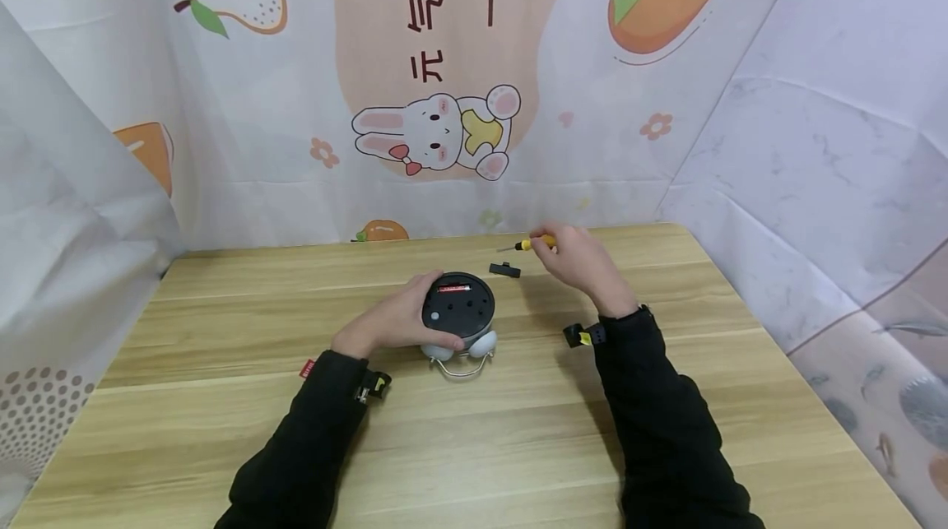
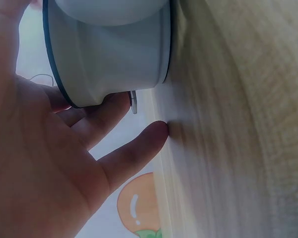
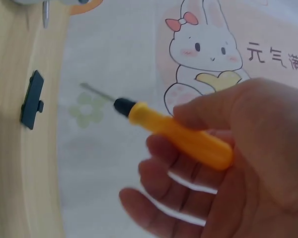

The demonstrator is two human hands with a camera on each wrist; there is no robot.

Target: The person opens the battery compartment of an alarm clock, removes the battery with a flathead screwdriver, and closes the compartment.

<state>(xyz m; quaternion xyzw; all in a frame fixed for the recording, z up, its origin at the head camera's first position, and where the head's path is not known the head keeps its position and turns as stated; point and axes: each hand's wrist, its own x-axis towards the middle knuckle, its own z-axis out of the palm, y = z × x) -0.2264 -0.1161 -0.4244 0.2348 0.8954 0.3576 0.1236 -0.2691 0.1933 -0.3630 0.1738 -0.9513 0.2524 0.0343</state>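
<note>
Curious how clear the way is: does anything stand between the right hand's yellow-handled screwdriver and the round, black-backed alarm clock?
Nothing visible blocks the screwdriver from the clock; a small black plastic cover lies on the wooden table beside the clock.

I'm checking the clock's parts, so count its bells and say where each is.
2, both on the near side of the clock: the left bell, partly covered by the left hand, and the right bell. No others show.

The screwdriver handle [image 3: 191,141] looks smooth plastic; the clock back [image 1: 458,303] matt; the tabletop [image 1: 489,447] wooden.
</note>
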